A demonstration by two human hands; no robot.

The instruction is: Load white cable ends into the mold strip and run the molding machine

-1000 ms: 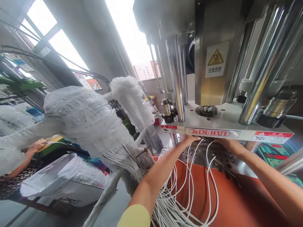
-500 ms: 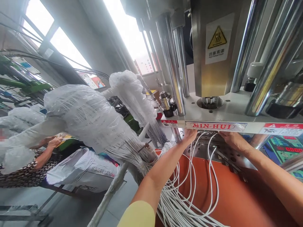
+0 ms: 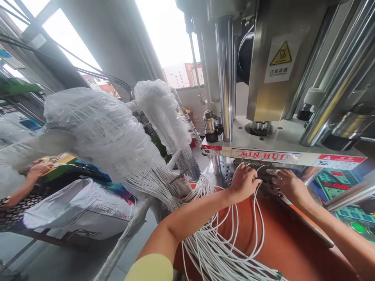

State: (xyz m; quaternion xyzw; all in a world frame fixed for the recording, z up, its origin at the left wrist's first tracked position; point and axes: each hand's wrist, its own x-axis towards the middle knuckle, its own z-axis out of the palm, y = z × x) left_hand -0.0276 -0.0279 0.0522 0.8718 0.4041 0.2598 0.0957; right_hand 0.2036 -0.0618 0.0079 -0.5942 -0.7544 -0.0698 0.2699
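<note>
My left hand [image 3: 244, 180] is closed at the front of the press, fingers pinched on a white cable [image 3: 258, 234] whose loop hangs below it. Close by on the right, my right hand [image 3: 288, 186] has its fingers bent over the dark metal mould [image 3: 268, 185] under the press plate. A pale cover sits on one of its fingertips. What those fingers hold, if anything, is hidden. White cables [image 3: 216, 246] lie in a thick bundle under my left forearm on the orange-brown work surface [image 3: 281, 238].
Above my hands is the press plate [image 3: 263, 150], with chrome columns [image 3: 224, 78] and a hot-surface sign [image 3: 283, 58]. Plastic-wrapped cable bundles [image 3: 99, 132] hang at left, near a white sack [image 3: 96, 210]. A co-worker's arm [image 3: 26, 185] shows far left. A control panel [image 3: 336, 187] stands right.
My left hand has drawn back from beneath the press plate towards me, with the cable in its fingers. My right hand has also come further out into view. The camera view has shifted.
</note>
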